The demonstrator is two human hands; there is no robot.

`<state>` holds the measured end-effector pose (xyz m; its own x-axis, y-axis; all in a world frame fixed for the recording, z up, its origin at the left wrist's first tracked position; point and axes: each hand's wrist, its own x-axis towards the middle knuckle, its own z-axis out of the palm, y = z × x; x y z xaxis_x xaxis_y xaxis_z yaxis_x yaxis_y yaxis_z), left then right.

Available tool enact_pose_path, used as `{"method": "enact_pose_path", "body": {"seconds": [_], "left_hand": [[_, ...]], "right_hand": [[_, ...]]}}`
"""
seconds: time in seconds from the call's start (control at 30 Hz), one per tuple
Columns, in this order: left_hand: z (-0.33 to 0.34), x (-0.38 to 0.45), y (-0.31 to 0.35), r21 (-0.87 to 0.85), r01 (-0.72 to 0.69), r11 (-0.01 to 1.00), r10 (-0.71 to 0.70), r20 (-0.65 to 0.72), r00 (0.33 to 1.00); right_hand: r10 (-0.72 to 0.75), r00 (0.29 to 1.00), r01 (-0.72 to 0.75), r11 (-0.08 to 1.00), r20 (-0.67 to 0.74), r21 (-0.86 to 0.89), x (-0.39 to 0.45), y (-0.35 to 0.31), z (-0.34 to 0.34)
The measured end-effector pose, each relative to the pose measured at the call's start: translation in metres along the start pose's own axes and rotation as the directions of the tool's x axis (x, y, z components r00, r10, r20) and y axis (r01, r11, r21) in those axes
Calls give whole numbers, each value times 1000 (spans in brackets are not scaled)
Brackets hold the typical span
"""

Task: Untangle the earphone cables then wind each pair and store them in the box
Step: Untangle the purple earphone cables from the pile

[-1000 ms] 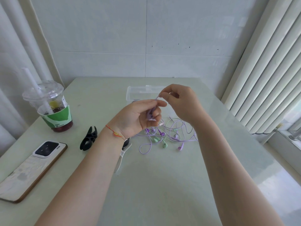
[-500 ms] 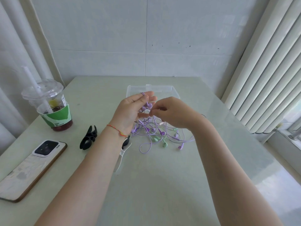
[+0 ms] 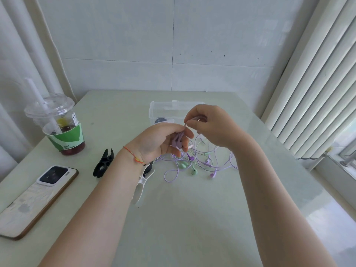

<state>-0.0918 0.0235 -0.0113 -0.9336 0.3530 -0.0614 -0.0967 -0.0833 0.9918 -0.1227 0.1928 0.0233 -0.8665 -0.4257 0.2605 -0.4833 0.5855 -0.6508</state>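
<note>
The surface [image 3: 173,218] looks smooth and faintly glossy, a pale green sheet that takes soft reflections near its right edge. The box [image 3: 154,112] at the far edge is clear plastic. The earphone cables [image 3: 196,162] have a smooth rubbery coating, lilac and mint. The cup [image 3: 57,122] is transparent glossy plastic with a matt paper sleeve. The phone [image 3: 36,199] shows a marbled, satin back. The black clip [image 3: 103,165] looks matt plastic; the white clip [image 3: 140,187] is glossier.

It is bright here. Daylight comes in from the window blinds [image 3: 316,89] on my right. The table [image 3: 192,218] shines pale near that side. My arms make soft shadows. The edges bend, and everything looks a bit fuzzy.
</note>
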Motion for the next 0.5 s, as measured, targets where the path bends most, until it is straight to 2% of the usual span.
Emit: {"method": "enact_pose_path", "body": {"seconds": [0.1,0.3,0.43,0.5], "left_hand": [[-2,-1,0,-89,-28,996,27,-13,1000],[-5,0,-1,-201,-49,978,46,-22,999],[-9,1,-3,-294,-110,950,120,18,993],[-7,1,-2,-354,-135,925,138,-17,990]], "right_hand": [[-12,1000,13,999,-8,47,0,2,-1],[9,1000,-9,958,1,288,3,8,5],[36,999,-27,914,-14,404,4,10,9],[47,999,-32,906,-24,423,4,8,10]]}}
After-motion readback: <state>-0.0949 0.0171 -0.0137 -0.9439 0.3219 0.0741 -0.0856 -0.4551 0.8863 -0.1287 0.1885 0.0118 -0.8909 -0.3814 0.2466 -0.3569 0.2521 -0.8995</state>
